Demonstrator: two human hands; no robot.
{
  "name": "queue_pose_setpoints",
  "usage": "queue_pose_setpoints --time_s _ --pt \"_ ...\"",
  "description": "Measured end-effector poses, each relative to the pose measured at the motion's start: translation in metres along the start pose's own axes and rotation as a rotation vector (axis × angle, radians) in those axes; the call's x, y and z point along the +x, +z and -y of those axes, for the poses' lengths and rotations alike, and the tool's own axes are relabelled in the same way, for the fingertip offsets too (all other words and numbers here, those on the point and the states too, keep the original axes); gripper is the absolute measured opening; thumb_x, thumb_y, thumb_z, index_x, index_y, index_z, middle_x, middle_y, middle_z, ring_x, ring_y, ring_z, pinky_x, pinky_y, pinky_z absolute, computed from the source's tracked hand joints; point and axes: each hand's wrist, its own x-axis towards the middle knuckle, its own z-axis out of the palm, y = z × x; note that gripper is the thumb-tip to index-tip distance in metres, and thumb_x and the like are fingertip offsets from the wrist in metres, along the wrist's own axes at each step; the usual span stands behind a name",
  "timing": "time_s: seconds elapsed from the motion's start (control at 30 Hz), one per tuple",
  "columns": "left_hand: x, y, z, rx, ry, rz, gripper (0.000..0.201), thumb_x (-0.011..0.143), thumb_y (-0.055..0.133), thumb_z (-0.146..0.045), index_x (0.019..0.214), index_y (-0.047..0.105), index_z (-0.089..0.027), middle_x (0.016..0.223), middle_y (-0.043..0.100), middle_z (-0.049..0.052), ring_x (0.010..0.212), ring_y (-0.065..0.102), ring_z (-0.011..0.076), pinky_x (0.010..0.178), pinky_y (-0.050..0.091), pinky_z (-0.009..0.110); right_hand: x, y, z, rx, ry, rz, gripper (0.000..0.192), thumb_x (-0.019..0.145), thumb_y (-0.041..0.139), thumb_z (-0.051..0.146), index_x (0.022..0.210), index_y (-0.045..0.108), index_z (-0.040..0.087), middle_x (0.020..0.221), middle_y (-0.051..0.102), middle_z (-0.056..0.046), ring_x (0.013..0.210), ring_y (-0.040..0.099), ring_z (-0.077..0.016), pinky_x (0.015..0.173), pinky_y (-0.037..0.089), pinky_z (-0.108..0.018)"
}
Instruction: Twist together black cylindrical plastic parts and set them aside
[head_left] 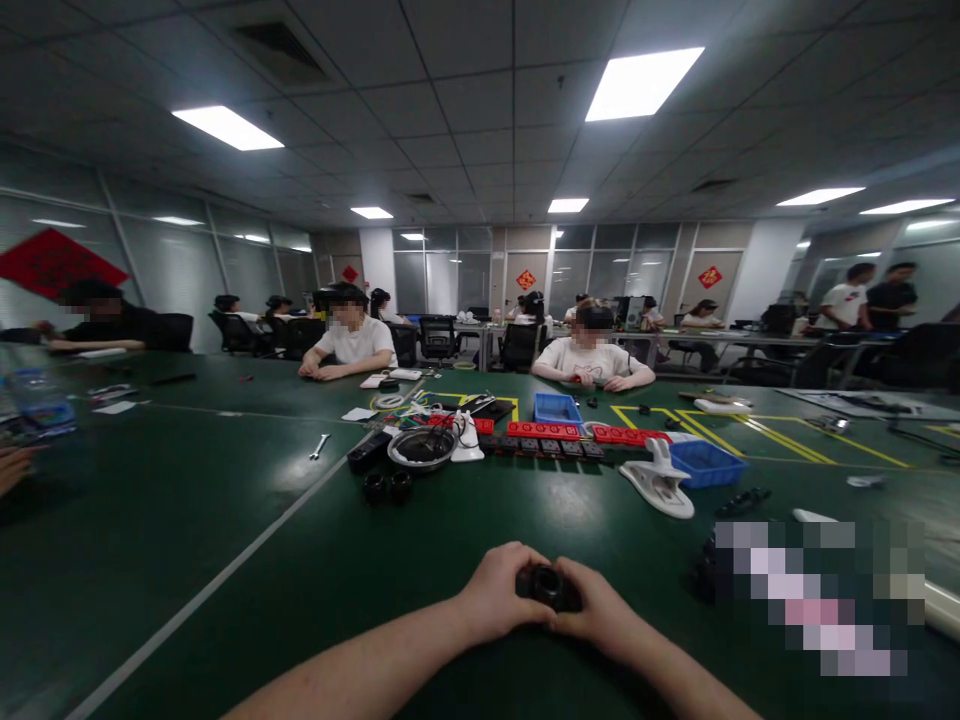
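**Both hands closed on a small black part, near table edge**

The left hand (496,592) and right hand (600,604) meet low over the dark green table (225,520), fingers pressed together around a small black ring-shaped part (547,585) held between them, likely braced from both sides for steadiness. Two similar black rings (388,487) lie well apart to the left, near a round metal bowl (422,447). A white plastic holder (660,482) and blue plastic tray (705,463) sit further back on the right. Open green surface stretches left of the hands; a blurred patch hides the near right
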Motion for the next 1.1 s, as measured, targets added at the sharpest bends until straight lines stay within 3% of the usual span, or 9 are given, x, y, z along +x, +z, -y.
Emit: queue_pose_setpoints --time_s 0.1,0.23,0.33,0.47,0.57,0.67,0.87,1.1 --pt "0.0 0.008 0.002 0.048 -0.058 -0.101 0.043 0.054 0.069 -0.036 0.091 0.055 -0.019 0.087 0.053 0.002 0.081 0.048 0.0187 0.071 0.037 0.028 0.0 0.01 0.005 -0.251 0.045 -0.163 0.026 0.059 0.061 0.03 0.076 0.049 0.015 0.075 0.054 -0.003 0.068 0.047 -0.0166 0.059 0.032 -0.026" --pt "0.0 0.01 0.004 0.017 -0.001 -0.135 0.041 0.057 0.069 -0.031 0.094 0.054 -0.02 0.09 0.053 0.001 0.086 0.047 0.0187 0.078 0.035 0.03 -0.001 0.012 0.01 -0.407 0.034 -0.181 0.025 0.061 0.06 0.036 0.074 0.051 0.016 0.077 0.055 -0.004 0.074 0.047 -0.0202 0.066 0.031 -0.03" --pt "0.003 0.004 0.006 -0.025 0.053 -0.042 0.041 0.061 0.066 -0.028 0.1 0.053 -0.023 0.089 0.053 0.001 0.085 0.048 0.0175 0.076 0.036 0.028 0.0 0.006 0.008 -0.304 -0.011 -0.119 0.036 0.06 0.061 0.042 0.084 0.052 0.017 0.085 0.054 -0.005 0.079 0.047 -0.021 0.069 0.033 -0.032" --pt "0.008 -0.005 0.013 -0.089 0.146 0.097 0.046 0.064 0.065 -0.03 0.108 0.052 -0.026 0.087 0.052 0.0 0.081 0.049 0.0154 0.072 0.038 0.024 0.001 -0.011 0.004 -0.117 -0.09 0.084 0.049 0.058 0.064 0.039 0.101 0.051 0.02 0.097 0.053 -0.006 0.091 0.045 -0.0234 0.079 0.034 -0.035" --pt "0.01 -0.007 0.019 -0.116 0.166 0.148 0.049 0.063 0.066 -0.033 0.109 0.051 -0.026 0.087 0.052 0.0 0.078 0.049 0.0145 0.068 0.038 0.023 0.001 -0.024 0.005 0.006 -0.127 0.22 0.044 0.064 0.061 0.036 0.103 0.052 0.02 0.102 0.052 -0.006 0.097 0.044 -0.0233 0.085 0.033 -0.035" --pt "0.01 -0.007 0.02 -0.137 0.184 0.153 0.048 0.062 0.067 -0.033 0.106 0.053 -0.024 0.091 0.052 0.001 0.082 0.049 0.0151 0.072 0.038 0.024 0.002 -0.03 0.007 0.073 -0.156 0.265 0.036 0.068 0.057 0.037 0.099 0.055 0.018 0.1 0.052 -0.006 0.096 0.044 -0.0223 0.084 0.034 -0.034" --pt "0.008 -0.007 0.016 -0.104 0.186 0.095 0.046 0.059 0.069 -0.035 0.102 0.056 -0.023 0.092 0.053 0.002 0.087 0.048 0.0171 0.076 0.037 0.026 0.003 -0.02 0.0 0.064 -0.157 0.211 0.032 0.065 0.06 0.038 0.09 0.057 0.017 0.09 0.054 -0.004 0.088 0.046 -0.0209 0.077 0.035 -0.031" --pt "0.006 0.006 0.01 -0.06 -0.004 -0.03 0.044 0.053 0.071 -0.033 0.093 0.057 -0.021 0.084 0.05 0.0 0.077 0.047 0.016 0.066 0.037 0.025 0.003 0.003 -0.004 -0.186 0.031 -0.046 0.035 0.056 0.065 0.04 0.078 0.05 0.017 0.078 0.053 -0.002 0.072 0.046 -0.0175 0.061 0.034 -0.026"
